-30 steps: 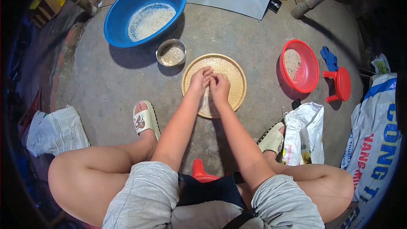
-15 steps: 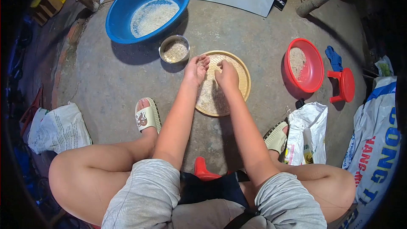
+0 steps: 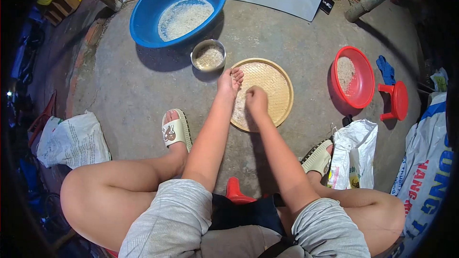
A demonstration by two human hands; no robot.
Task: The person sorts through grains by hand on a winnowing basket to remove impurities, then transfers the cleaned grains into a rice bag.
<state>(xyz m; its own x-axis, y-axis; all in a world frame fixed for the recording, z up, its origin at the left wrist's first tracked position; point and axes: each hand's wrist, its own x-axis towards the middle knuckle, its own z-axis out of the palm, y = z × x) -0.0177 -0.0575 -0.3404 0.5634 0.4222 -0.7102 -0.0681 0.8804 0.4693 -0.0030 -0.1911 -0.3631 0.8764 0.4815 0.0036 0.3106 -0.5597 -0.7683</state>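
Head view: left grip (image 3: 231, 81), palm up, fingers apart, at the left rim of the tray (image 3: 275, 85); right grip (image 3: 256, 99) curled over its middle, grain (image 3: 239, 113) lying just left; both best held low against spills; tips hidden, I cannot tell if the right clamps anything; the left palm's contents are unclear

Big sack (image 3: 423, 177), well right of right hand (image 3: 257, 100): blue "NG T", red "HANG", both partial. White bag (image 3: 363, 143), nearer that hand: print too small. Same for crumpled sack (image 3: 76, 138), lower left of left hand (image 3: 230, 82).
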